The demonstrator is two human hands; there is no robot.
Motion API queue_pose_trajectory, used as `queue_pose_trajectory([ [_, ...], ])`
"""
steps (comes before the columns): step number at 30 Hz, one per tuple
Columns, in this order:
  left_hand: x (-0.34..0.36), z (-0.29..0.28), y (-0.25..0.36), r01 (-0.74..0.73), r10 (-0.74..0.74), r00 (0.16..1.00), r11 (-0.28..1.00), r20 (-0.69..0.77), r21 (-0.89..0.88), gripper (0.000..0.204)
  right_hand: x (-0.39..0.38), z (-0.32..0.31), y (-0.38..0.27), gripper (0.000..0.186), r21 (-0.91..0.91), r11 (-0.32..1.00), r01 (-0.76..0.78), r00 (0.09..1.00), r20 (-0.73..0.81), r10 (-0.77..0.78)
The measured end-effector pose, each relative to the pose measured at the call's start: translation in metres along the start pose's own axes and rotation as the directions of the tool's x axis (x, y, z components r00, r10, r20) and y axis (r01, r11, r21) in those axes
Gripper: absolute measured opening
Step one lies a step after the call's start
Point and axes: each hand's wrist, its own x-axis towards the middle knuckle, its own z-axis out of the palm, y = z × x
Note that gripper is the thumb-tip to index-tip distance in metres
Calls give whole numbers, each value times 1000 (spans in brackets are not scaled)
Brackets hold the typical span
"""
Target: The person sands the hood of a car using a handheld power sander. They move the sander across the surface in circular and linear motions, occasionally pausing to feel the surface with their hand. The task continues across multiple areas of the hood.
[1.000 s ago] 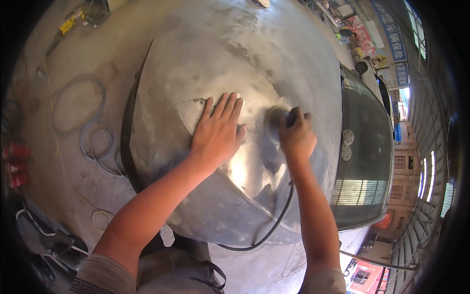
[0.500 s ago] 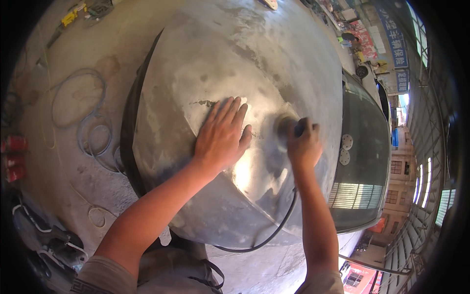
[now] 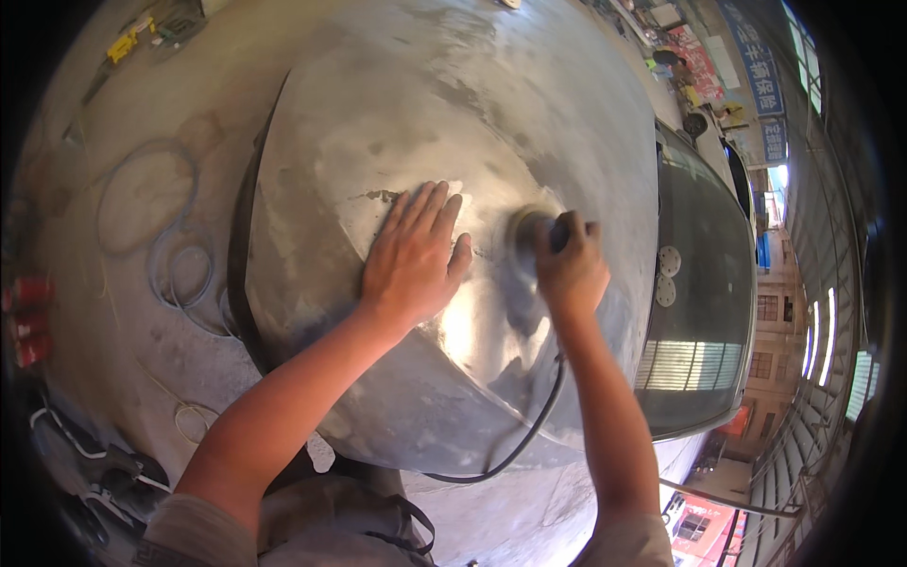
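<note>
Before me spreads a car hood, dull grey with bare, dusty patches and a shiny spot near its middle. My left hand lies flat on it, fingers stretched out, beside a small dark mark. To the right, my right hand is wrapped round a round sander, its pad against the hood. A black hose runs from below my right wrist, curving down and left over the hood's near edge. My fingers partly hide the sander's body.
Right of the hood is the windshield, with two perforated sanding discs lying on it. A coiled hose lies on the floor at the left, near red containers. A person is at the far right.
My right hand has moved the sander slightly left and up across the hood. The left hand stays flat in about the same place on the hood, as the view shifts a little.
</note>
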Motion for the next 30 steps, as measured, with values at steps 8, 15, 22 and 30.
queue_pose_trajectory([
  [8,5,-2,8,-6,6,1000,1000,12,1,50,0,4,44,35,-51,998,-36,999,-35,34],
  [15,8,2,15,-21,21,998,1000,52,-1,53,24,-4,52,30,-56,985,-166,986,-13,165],
  [22,8,-4,7,-20,9,994,994,111,103,55,-3,-6,38,33,91,995,-49,995,96,40],
  [30,11,2,19,-32,-18,977,972,214,232,60,6,-9,70,33,29,983,-183,982,51,182],
])
